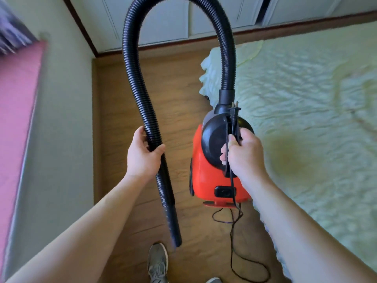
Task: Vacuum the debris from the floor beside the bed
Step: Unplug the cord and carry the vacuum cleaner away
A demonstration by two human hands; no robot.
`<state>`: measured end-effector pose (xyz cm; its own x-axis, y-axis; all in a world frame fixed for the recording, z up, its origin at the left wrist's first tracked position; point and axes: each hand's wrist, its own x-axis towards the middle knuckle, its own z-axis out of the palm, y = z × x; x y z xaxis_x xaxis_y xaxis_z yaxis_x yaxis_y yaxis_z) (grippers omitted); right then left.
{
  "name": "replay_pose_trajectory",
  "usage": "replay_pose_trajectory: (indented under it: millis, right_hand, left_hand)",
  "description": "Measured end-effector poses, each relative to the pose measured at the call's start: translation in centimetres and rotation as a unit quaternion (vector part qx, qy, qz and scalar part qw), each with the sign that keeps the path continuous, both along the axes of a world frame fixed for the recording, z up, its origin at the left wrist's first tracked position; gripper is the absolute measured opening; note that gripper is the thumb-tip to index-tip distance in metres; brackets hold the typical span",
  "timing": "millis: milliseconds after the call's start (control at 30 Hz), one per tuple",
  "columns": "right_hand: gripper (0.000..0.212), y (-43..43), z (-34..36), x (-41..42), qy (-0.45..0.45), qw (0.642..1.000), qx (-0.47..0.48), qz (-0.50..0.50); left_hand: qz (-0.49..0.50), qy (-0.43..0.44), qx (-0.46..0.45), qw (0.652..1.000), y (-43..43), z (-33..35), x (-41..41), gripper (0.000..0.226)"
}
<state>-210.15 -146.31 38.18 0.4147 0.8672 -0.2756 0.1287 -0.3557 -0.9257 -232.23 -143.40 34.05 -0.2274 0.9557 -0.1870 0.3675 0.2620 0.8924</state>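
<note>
A small red and black vacuum cleaner [206,172] hangs in the air over the wooden floor [126,103], beside the bed [306,111]. My right hand [244,156] is shut on its black carry handle together with the power cord [232,237], whose plug [234,111] sticks up above my fingers. A black ribbed hose [132,64] arches from the vacuum's top up and over to the left. My left hand [142,154] grips the hose low down, and its smooth nozzle end [173,225] points at the floor. I cannot make out any debris.
The bed's pale green quilted cover fills the right side. A wall with a pink panel [16,111] runs along the left. White cupboard doors [163,19] close the far end of the narrow floor strip. My grey shoe [157,262] stands at the bottom, with loose cord trailing beside it.
</note>
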Motion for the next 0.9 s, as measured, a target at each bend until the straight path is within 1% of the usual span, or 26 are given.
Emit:
replay_pose_trajectory:
  millis: [67,267,567,733,900]
  right_hand:
    - [0.017,0.0,3.3,0.5,-0.002,1.0,0.009,0.007]
    - [0.018,-0.6,13.4,2.2,-0.028,0.998,0.044,0.025]
    - [0.018,-2.0,28.6,3.9,-0.043,0.992,0.115,0.038]
    - [0.015,-2.6,35.2,4.0,-0.041,0.987,0.152,0.038]
    - [0.018,-2.2,40.0,3.2,-0.032,0.983,0.177,0.042]
  left_hand:
    - [-0.003,0.0,0.017,1.0,0.3,3.3,0.6,0.067]
    - [-0.016,-0.008,0.07,0.997,0.4,14.4,2.5,0.076]
    - [-0.026,-0.009,0.159,0.987,-1.3,30.7,4.1,0.073]
    - [-0.027,-0.013,0.188,0.982,-2.8,37.1,4.5,0.073]
    - [-0.025,-0.02,0.214,0.976,-2.8,41.4,4.1,0.074]
